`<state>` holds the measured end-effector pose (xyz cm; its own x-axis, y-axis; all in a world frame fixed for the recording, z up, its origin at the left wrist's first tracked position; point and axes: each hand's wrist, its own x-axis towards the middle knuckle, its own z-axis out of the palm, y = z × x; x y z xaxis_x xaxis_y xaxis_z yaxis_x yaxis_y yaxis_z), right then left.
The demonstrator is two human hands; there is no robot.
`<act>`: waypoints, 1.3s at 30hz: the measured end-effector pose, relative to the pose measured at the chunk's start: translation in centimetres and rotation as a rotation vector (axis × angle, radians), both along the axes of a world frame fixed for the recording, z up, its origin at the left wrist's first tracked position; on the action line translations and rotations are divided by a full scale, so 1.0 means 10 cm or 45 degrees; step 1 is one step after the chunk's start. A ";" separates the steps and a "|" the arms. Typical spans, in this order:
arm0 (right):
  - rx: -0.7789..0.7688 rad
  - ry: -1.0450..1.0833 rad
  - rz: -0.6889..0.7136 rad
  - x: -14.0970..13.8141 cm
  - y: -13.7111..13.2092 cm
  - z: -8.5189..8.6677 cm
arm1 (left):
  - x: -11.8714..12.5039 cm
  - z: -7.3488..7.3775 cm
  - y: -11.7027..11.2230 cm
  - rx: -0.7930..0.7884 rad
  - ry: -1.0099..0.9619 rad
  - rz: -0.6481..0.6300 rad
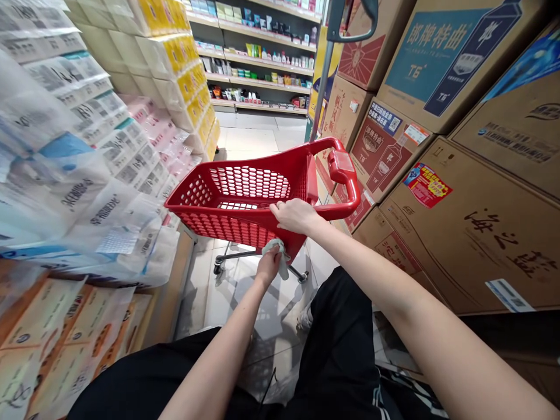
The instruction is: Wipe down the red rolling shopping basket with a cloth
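A red plastic shopping basket on wheels stands in the aisle in front of me, empty inside. My right hand grips its near rim, fingers curled over the edge. Lower down, my left hand is closed on a pale cloth and presses it against the basket's near outer wall. The basket's red handle rises at the right. My knees in black shorts show at the bottom.
Stacked packs of tissue paper line the left side. Large cardboard cartons are stacked on the right, close to the basket. Tiled floor runs ahead to shelves of goods. A grey trolley handle stands behind.
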<state>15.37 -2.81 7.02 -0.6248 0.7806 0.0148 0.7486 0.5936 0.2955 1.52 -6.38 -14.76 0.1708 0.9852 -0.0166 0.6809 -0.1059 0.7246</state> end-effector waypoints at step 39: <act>0.458 0.275 -0.115 -0.05 0.22 -0.78 | 0.41 0.02 0.19 -0.147 0.343 0.024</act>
